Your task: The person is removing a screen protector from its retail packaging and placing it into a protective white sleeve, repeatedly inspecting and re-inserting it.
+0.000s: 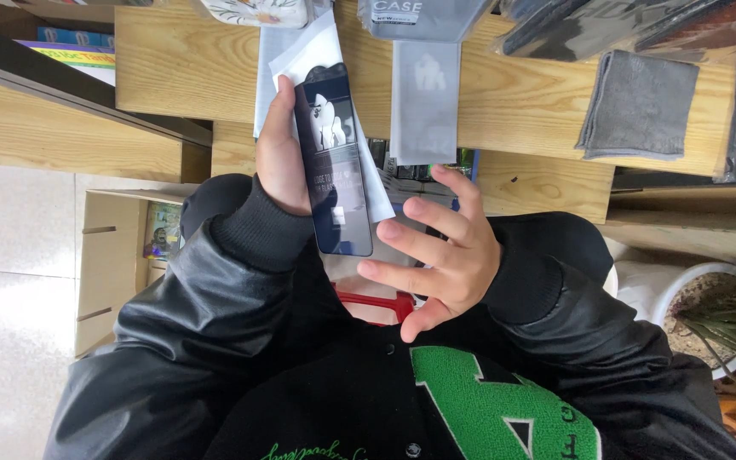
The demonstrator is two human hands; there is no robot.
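- Wooden table (pixel 538 111) across top, far edge cut off by frame.
- Grey cloth (pixel 638 106) lying at right side of table.
- Right hand (pixel 440 255) open, fingers spread, touching nothing.
- Left hand (pixel 281 158) gripping dark phone-shaped panel (pixel 334 162) over lap; fingers hidden behind it.
- White sleeve (pixel 310 53) behind panel, mostly covered.

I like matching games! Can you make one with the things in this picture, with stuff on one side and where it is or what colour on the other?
Things:
1. dark phone-shaped panel
2. grey cloth
3. potted plant
4. cardboard box

Places or colours:
A. folded on the wooden table
B. on the floor, at the picture's left
C. held in the left hand
D. green leaves, white pot, lower right corner

Pairs: 1-C, 2-A, 3-D, 4-B
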